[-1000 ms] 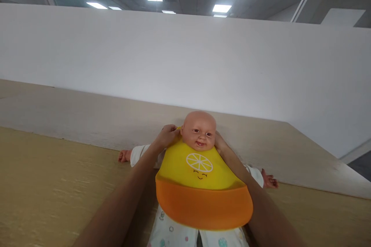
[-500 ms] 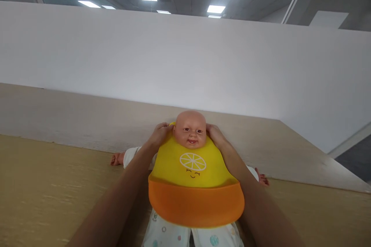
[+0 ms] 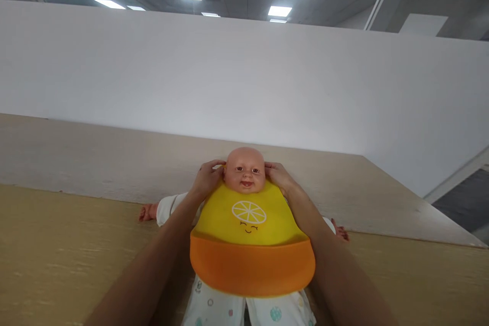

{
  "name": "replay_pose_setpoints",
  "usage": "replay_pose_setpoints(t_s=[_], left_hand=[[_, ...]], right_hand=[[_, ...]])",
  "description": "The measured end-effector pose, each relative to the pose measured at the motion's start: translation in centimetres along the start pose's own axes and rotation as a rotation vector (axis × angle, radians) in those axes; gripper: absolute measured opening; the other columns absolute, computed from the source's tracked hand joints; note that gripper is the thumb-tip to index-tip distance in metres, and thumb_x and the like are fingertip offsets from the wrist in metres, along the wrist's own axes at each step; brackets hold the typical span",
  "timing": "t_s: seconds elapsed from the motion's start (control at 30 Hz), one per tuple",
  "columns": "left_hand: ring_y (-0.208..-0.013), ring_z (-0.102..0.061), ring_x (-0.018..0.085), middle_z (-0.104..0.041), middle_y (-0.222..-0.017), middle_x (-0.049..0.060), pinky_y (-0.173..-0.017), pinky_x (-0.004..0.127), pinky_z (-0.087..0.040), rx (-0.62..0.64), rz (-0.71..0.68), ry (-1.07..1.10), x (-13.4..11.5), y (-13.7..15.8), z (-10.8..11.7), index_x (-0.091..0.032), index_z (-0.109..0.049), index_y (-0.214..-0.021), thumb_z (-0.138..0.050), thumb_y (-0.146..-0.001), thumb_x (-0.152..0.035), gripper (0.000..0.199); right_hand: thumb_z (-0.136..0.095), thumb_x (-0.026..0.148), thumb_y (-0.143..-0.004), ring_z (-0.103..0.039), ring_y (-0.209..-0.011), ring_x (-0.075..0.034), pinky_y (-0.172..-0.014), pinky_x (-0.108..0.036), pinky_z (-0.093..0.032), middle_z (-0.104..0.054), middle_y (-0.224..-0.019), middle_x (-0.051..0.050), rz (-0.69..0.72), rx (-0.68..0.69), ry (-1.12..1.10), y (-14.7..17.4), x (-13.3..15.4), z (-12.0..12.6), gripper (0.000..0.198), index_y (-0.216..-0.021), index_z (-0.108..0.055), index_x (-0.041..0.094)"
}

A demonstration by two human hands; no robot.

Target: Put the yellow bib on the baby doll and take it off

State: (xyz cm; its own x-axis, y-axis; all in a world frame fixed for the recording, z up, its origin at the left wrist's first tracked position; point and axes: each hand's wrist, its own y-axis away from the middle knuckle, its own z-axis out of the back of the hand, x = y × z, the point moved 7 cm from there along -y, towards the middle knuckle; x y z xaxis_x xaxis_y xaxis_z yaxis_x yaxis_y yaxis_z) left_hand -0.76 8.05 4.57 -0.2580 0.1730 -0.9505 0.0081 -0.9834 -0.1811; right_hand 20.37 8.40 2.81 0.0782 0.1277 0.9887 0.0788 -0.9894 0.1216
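Note:
A baby doll [image 3: 245, 167] in white printed clothes lies face up with its arms spread wide. Over its chest is a yellow silicone bib [image 3: 225, 214] with a citrus slice and smiling face on it, and an orange catch pocket [image 3: 252, 269] at the bottom. My left hand [image 3: 209, 177] is curled at the bib's neck strap, on the left of the doll's head. On the other side of the neck, my right hand [image 3: 278, 175] is curled at the strap too. The fingertips of both hands are partly hidden behind the head.
The doll rests on a yellowish wood-grain surface [image 3: 76, 249]. Behind it runs a pale board-like ledge [image 3: 95, 153], then a white partition wall [image 3: 229, 76]. Glass and ceiling lights show above the wall.
Both hands remain at the doll's neck, with fingers slightly shifted. Less of the yellow strap shows beside my left hand. The whole view has moved slightly.

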Motion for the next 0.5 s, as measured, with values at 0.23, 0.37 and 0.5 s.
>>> replay_pose_setpoints(t_s=[0.23, 0.37, 0.5], left_hand=[[-0.075, -0.066, 0.021, -0.074, -0.077, 0.005, -0.064, 0.026, -0.046, 0.004, 0.037, -0.029, 2.1, -0.6, -0.3, -0.017, -0.075, -0.086, -0.056, -0.067, -0.024, 0.028], [-0.081, -0.067, 0.023, -0.075, -0.078, 0.004, -0.071, 0.028, -0.048, 0.007, 0.039, -0.065, 2.1, -0.6, -0.2, -0.018, -0.076, -0.078, -0.054, -0.065, -0.022, 0.026], [-0.080, -0.066, 0.024, -0.074, -0.072, 0.003, -0.070, 0.028, -0.047, 0.021, 0.029, -0.099, 2.1, -0.4, -0.4, -0.019, -0.075, -0.070, -0.052, -0.062, -0.022, 0.025]], right_hand=[[-0.061, 0.018, -0.055, -0.060, -0.054, -0.018, -0.065, -0.033, -0.050, -0.068, -0.056, -0.001, -0.021, -0.071, -0.005, -1.5, -2.3, 1.0, 0.016, -0.068, -0.070, 0.019], [-0.061, 0.018, -0.055, -0.061, -0.055, -0.018, -0.063, -0.032, -0.050, -0.069, -0.059, -0.001, 0.009, -0.114, 0.003, -1.9, -2.8, 1.4, 0.019, -0.070, -0.073, 0.019], [-0.056, 0.021, -0.057, -0.062, -0.059, -0.020, -0.062, -0.031, -0.049, -0.070, -0.060, -0.002, 0.047, -0.146, 0.109, -2.0, -3.1, 1.7, 0.022, -0.070, -0.074, 0.018]])
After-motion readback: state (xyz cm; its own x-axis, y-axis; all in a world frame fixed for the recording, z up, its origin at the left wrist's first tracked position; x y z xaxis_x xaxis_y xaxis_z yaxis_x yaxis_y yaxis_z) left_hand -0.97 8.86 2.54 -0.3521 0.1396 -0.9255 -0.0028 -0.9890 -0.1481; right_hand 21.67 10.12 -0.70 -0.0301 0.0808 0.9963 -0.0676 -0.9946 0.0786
